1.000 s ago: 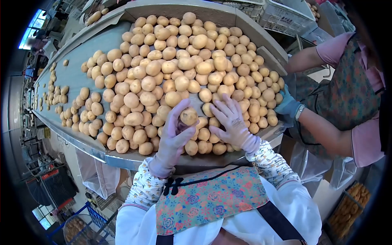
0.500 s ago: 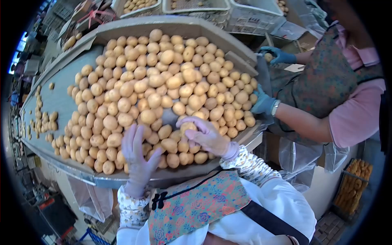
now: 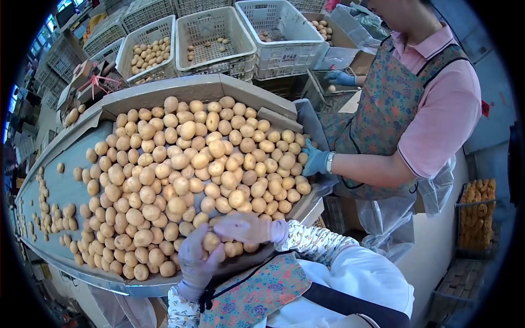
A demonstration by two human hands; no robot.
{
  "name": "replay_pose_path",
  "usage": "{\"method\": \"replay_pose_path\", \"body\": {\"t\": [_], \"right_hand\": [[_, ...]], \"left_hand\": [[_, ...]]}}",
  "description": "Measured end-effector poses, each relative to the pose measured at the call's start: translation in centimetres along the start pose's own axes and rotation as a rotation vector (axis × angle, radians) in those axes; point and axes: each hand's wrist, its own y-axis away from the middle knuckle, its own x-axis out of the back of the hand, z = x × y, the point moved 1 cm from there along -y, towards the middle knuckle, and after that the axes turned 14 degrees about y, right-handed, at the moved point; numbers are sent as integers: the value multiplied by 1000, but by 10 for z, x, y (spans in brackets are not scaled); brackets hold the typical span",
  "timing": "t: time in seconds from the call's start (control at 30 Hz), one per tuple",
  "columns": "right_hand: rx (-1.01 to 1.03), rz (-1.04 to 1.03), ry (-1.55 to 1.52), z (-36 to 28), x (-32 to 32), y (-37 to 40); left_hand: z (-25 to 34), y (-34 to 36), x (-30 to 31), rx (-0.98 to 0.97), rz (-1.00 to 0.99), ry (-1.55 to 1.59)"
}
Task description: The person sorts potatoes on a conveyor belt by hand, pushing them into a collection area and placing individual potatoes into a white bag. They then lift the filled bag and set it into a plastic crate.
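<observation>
Both my hands wear pale purple gloves and are close together at the near edge of a broad heap of potatoes [image 3: 169,164]. My left hand [image 3: 196,259] has its fingers and thumb curved around a potato [image 3: 211,241]. My right hand [image 3: 241,227] is beside it, back upward, its fingertips reaching toward the same potato. Motion smears its fingers, so I cannot tell whether they grip anything. More potatoes lie just beneath and beyond my right hand. The heap rests on a grey-green belt [image 3: 68,177].
A raised metal rim [image 3: 164,87] borders the belt. White plastic crates [image 3: 215,41] stand beyond it, some with potatoes. On the right a co-worker in a flowered apron [image 3: 377,104] has one blue-gloved hand [image 3: 316,158] at the potatoes, another [image 3: 340,78] near a bin.
The view has tilted up, showing more crates. My right hand, which held a potato, has moved left to my left hand. My left hand has gone from spread to curved around a potato.
</observation>
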Motion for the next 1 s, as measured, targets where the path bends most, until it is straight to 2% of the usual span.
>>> {"method": "replay_pose_path", "body": {"t": [0.07,0.17,0.2,0.27,0.33,0.4,0.43,0.53,0.57,0.67,0.73,0.8,0.83,0.87,1.0], "right_hand": [[-286,239,28,8,25,-10],[-228,192,511,9,10,1],[-206,144,455,0,-1,6],[-157,51,348,-20,-19,9],[-343,-30,-32,-18,0,2],[-365,63,-352,-16,6,2],[-299,93,-255,-27,14,-6],[-470,-57,-1056,-38,6,-13],[-529,-83,-939,-25,-2,1],[-607,-2,-1198,-6,33,5],[-729,275,-1554,19,29,15],[-638,333,-1643,21,46,4],[-591,319,-1703,24,48,0],[-538,314,-1753,24,49,-4],[-463,296,-1855,18,54,-12]], "left_hand": [[-13,10,10,95,116,107],[-15,10,16,200,222,233],[-13,10,17,229,248,268],[-15,7,15,83,191,133],[-11,2,8,-72,142,30],[-1,-13,0,-228,66,-35],[2,-18,-4,-187,-64,-61],[-3,-18,-16,-191,-80,-70],[-4,-19,-12,-170,-129,-125],[-18,-12,7,-138,-132,-367],[-31,0,13,11,-327,-478],[-43,15,-1,63,-389,-410],[-43,7,-3,31,-442,-350],[-37,0,-5,2,-462,-433],[-46,-23,-11,-60,-232,-433]]}}
